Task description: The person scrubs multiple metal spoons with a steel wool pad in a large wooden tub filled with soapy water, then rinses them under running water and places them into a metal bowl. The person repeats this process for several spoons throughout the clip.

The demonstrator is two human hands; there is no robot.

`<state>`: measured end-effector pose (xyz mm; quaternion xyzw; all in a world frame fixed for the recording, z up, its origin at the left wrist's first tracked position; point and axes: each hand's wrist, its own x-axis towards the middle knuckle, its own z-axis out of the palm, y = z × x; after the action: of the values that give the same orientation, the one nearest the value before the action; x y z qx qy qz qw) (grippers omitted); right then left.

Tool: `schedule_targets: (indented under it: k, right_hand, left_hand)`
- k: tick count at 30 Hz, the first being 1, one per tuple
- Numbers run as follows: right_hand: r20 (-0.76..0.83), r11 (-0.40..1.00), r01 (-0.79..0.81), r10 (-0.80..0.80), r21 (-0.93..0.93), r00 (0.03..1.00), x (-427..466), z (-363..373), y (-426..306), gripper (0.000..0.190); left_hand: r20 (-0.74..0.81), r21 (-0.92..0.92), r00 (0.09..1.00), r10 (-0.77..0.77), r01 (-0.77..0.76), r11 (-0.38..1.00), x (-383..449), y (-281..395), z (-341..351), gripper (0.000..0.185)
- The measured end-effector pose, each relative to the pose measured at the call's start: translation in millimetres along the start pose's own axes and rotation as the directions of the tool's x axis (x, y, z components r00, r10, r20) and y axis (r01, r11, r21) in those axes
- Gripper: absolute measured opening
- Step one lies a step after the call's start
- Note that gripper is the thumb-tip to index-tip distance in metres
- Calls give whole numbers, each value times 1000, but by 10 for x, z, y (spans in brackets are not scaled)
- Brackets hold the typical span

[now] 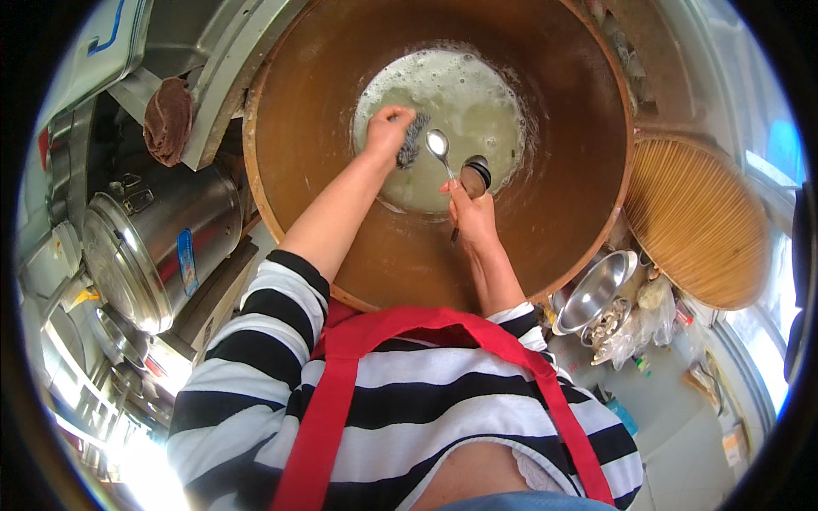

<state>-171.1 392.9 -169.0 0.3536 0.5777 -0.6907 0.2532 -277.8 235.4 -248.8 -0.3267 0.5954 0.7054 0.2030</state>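
Both my hands reach into a large round brown vat (562,166) with cloudy, foamy water (473,96) at its bottom. A grey, fuzzy-looking scrubbing cloth or pad (414,140) is gripped in my left hand (386,135), just left of a metal spoon (438,144). My right hand (476,220) pinches that spoon by its handle, bowl upward. The same hand also holds several more metal spoons (477,174) bunched together; their handles are mostly hidden by my fingers.
At left a lidded steel pot (192,236) lies below a metal frame draped with a brown cloth (169,121). A round woven bamboo tray (700,220) leans at right. Steel bowls (595,292) and plastic bags (652,316) crowd the vat's lower right side.
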Motion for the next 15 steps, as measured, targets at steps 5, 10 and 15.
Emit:
schedule_targets:
  k: [5, 10, 15]
  right_hand:
    - [22, 992, -95, 94, 80, 995, -29, 87, -2, 22]
    - [-19, 999, 30, -30, -24, 999, -28, 99, 67, 22]
    - [-98, 981, 157, -168, -110, 981, 91, 184, 101, 22]
  left_hand:
    - [299, -57, 952, -61, 81, 995, -157, -35, 48, 32]
    - [225, 82, 968, -116, 100, 992, -242, -111, 98, 28]
    - [384, -391, 788, -481, 611, 688, -411, -252, 189, 25]
